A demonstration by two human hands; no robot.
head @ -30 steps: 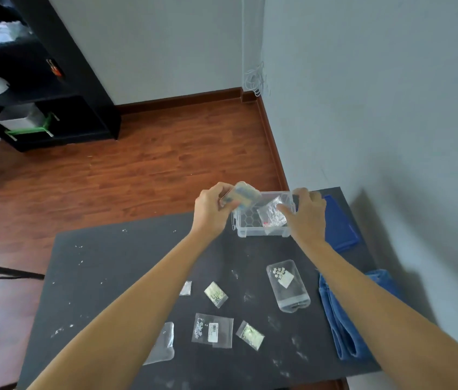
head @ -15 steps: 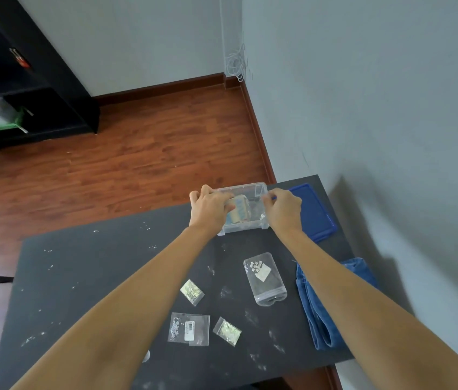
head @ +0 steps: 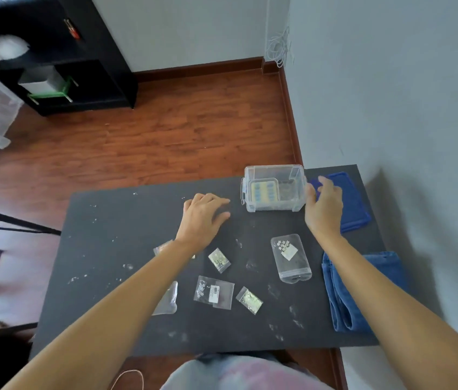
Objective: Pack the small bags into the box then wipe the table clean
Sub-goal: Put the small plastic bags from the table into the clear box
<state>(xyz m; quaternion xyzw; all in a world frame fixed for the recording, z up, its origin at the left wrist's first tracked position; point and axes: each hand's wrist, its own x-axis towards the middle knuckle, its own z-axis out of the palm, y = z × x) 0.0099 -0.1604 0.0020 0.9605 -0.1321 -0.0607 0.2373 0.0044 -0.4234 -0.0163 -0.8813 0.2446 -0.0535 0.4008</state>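
Note:
A clear plastic box (head: pixel 275 205) stands at the far edge of the black table (head: pixel 109 249). A blue and yellow bag (head: pixel 264 190) lies inside it. My left hand (head: pixel 204 218) hovers empty just left of the box, fingers loosely apart. At the box's right wall my right hand (head: pixel 324 209) is open and touches it or nearly so. Several small bags lie nearer me: a long clear one (head: pixel 291 258), two glittery ones (head: pixel 219 260) (head: pixel 249 300), a labelled one (head: pixel 214 292), and two part hidden by my left arm.
The blue box lid (head: pixel 354 204) lies to the right of the box, behind my right hand. A folded blue cloth (head: pixel 346 302) rests at the table's right edge. White crumbs and smudges dot the table top. A black shelf unit (head: pixel 53 52) stands across the wooden floor.
My left hand has let go of the blue and yellow bag, which now lies in the box, and pulled back to the left. My right hand has moved to the box's right side.

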